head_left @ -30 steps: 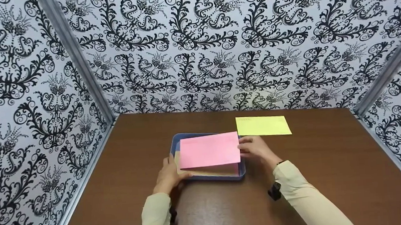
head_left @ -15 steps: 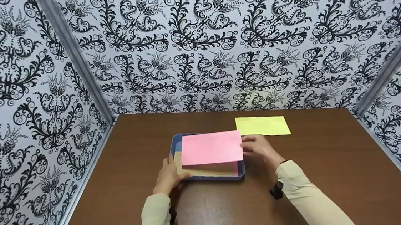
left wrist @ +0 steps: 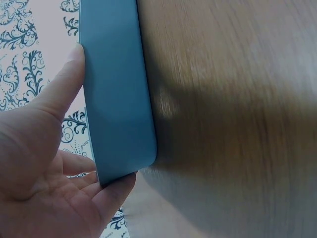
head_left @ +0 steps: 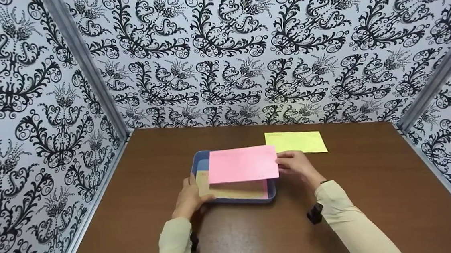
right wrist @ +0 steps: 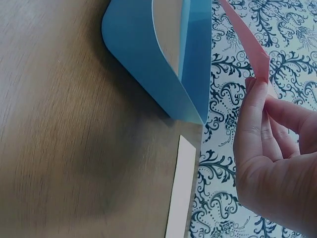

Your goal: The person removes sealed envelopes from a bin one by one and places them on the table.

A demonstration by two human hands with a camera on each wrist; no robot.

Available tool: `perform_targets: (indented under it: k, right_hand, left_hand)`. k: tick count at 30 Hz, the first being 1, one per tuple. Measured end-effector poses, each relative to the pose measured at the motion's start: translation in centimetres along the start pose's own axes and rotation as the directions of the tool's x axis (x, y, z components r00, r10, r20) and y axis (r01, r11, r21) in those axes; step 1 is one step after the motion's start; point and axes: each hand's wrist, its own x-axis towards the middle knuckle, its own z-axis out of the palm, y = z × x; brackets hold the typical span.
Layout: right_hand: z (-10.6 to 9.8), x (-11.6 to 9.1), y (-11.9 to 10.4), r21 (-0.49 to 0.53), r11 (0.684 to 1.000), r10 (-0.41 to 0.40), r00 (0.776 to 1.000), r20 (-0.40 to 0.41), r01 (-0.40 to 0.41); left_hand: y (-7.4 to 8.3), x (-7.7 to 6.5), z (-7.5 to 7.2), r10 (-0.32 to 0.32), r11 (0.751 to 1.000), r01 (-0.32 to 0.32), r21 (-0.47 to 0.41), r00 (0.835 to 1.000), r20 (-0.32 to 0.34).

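Observation:
My right hand [head_left: 295,164] pinches the right edge of a pink envelope [head_left: 243,164], thumb and fingertips on it. The envelope is raised over a blue plastic tray [head_left: 200,156], tilted, and extends past the tray's right side. In the right wrist view the pink envelope [right wrist: 250,42] shows edge-on above the tray wall [right wrist: 143,54]. My left hand [head_left: 188,195] grips the tray's near left corner, thumb along the front rim and fingers around the side. Inside the tray lies a pale yellow envelope [head_left: 203,186], with a pink strip [head_left: 265,189] showing at its right.
A bright yellow envelope [head_left: 296,142] lies flat on the brown wooden table [head_left: 238,238], behind and right of the tray. Patterned black-and-white panels [head_left: 228,62] enclose the table at the back and both sides.
My right hand has moved right and slightly up with the pink envelope, uncovering more of the pale yellow envelope at the left. My left hand and the tray have stayed in place.

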Motion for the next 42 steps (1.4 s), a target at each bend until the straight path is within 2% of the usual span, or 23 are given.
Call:
perform_targets:
  k: [10,17,33,42]
  right_hand:
    - [-1.8,0.1,0.3,0.108,0.994,0.012,1.000,-0.015,-0.010]
    - [-3.4,0.2,0.7,0.164,0.986,0.024,0.999,-0.042,-0.017]
    - [-5.9,-0.1,2.1,0.197,0.979,0.059,0.995,-0.079,-0.043]
    - [-7.1,-0.6,2.2,0.144,0.987,0.092,0.990,-0.106,-0.076]
  left_hand:
    - [-0.1,-0.1,0.0,0.040,0.999,-0.040,-0.005,0.999,-0.012]
    - [-0.2,0.0,0.0,0.035,0.999,-0.035,-0.006,0.999,-0.020]
    - [-0.3,-0.1,0.1,0.021,0.999,-0.021,-0.028,1.000,-0.019]
    - [-0.2,-0.1,0.1,0.025,1.000,-0.025,0.006,1.000,-0.012]
